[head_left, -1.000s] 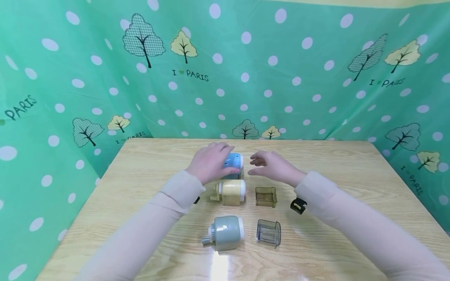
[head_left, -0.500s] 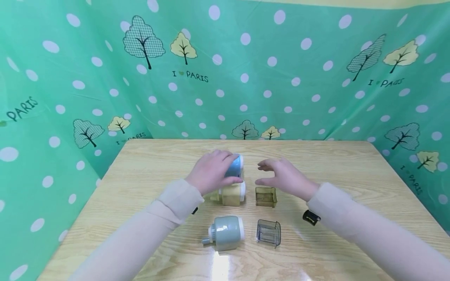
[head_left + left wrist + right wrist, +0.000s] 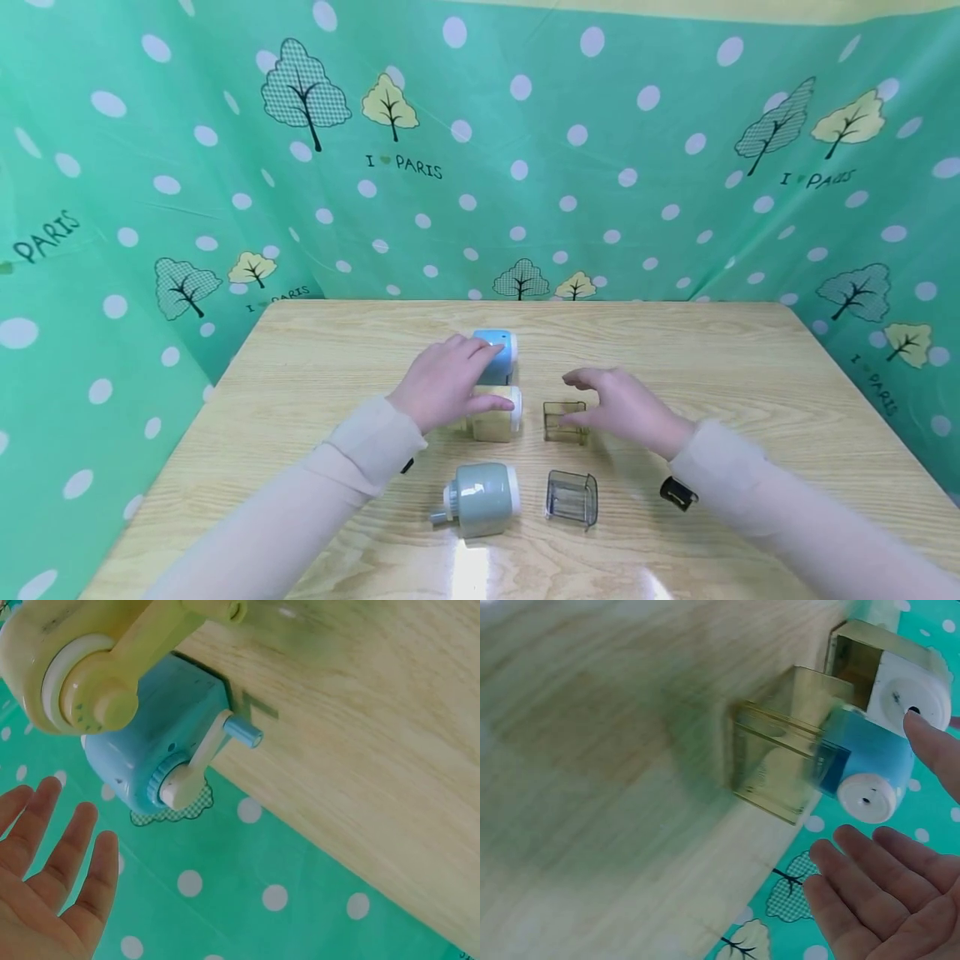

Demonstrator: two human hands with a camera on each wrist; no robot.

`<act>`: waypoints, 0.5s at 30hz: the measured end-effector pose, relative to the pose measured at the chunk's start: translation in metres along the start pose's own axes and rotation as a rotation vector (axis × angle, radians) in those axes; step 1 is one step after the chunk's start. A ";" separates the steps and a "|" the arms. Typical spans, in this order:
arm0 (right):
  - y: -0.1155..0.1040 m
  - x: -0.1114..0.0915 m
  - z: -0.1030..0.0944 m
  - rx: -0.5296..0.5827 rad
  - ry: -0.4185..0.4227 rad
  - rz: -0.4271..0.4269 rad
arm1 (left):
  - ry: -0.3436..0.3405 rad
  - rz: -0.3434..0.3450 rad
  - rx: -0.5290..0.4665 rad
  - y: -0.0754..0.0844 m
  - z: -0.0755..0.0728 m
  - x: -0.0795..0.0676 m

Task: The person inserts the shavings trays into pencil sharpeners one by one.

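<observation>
My left hand (image 3: 447, 383) hovers above the yellow crank pencil sharpener (image 3: 493, 414), thumb apart from loosely straight fingers, and it holds nothing. Behind that sharpener stands a blue one (image 3: 491, 367), partly covered by my fingers. In the left wrist view, the yellow sharpener (image 3: 45, 660) and blue sharpener (image 3: 142, 742) show their cranks beyond my spread fingers (image 3: 97, 881). My right hand (image 3: 626, 410) is over the yellow see-through shavings drawer (image 3: 558, 421), thumb tip overlapping it; contact is unclear. The right wrist view shows this drawer (image 3: 772, 765) and my open right palm (image 3: 915, 915).
A grey-green pencil sharpener (image 3: 483, 500) lies nearer on the wooden table (image 3: 337, 533), with a grey see-through drawer (image 3: 572, 498) to its right. A green dotted cloth (image 3: 480, 150) hangs behind the table.
Both hands have drawn back toward me from the blue sharpener. The left has come over the yellow sharpener; the right has moved rightward to the yellow drawer. The sharpeners stay in place.
</observation>
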State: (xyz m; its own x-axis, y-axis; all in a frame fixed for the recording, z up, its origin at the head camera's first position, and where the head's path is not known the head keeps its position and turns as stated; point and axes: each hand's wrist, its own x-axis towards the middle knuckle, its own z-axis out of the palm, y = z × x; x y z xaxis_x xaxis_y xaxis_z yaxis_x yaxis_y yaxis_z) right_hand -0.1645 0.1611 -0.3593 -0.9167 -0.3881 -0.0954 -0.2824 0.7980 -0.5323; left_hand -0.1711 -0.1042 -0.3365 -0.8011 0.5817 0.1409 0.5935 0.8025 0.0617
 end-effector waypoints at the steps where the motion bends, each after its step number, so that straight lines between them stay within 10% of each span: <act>1: 0.001 -0.001 0.001 0.000 0.003 0.005 | -0.003 0.001 -0.003 0.000 0.000 -0.001; 15: 0.021 -0.010 0.016 0.021 0.009 0.002 | -0.015 0.005 -0.042 0.001 0.014 -0.008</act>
State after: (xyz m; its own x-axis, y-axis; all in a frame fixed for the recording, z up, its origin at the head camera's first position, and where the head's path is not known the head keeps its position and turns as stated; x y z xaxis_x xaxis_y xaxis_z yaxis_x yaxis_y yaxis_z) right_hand -0.1570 0.1741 -0.3828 -0.9198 -0.3822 -0.0888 -0.2749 0.7891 -0.5493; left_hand -0.1654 -0.1061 -0.3516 -0.7988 0.5881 0.1266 0.6002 0.7933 0.1021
